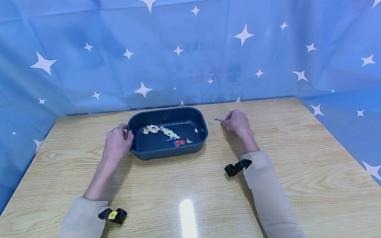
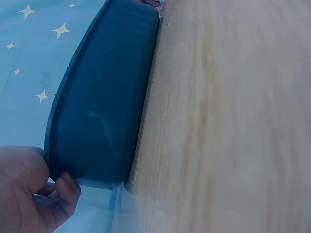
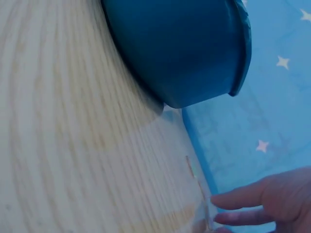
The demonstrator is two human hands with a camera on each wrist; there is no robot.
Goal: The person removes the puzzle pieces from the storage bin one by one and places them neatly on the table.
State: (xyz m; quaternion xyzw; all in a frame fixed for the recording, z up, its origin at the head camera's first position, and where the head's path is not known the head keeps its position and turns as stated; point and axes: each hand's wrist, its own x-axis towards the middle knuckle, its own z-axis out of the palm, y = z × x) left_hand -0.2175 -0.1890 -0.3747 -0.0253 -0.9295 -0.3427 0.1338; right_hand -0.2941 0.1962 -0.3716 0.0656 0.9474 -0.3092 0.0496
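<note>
A dark blue rectangular basin (image 1: 166, 153) stands near the far edge of the table. My left hand (image 1: 119, 140) grips its left rim, thumb and fingers about the wall; the left wrist view shows the same hand (image 2: 43, 194) at the basin's end. To the right of the basin, my right hand (image 1: 236, 122) pinches a small thin purple scrap (image 1: 218, 119) at its fingertips, low over the wood. A small green scrap (image 1: 211, 123) lies between that hand and the basin. The right wrist view shows the fingers (image 3: 238, 198) close to the tabletop.
Inside the basin lie a long white-and-blue patterned scrap (image 1: 169, 132), a red-and-blue piece (image 1: 179, 143), a small green bit (image 1: 189, 141) and a small white bit (image 1: 196, 130). A blue curtain with white stars (image 1: 180, 78) hangs behind the wooden table (image 1: 163, 197).
</note>
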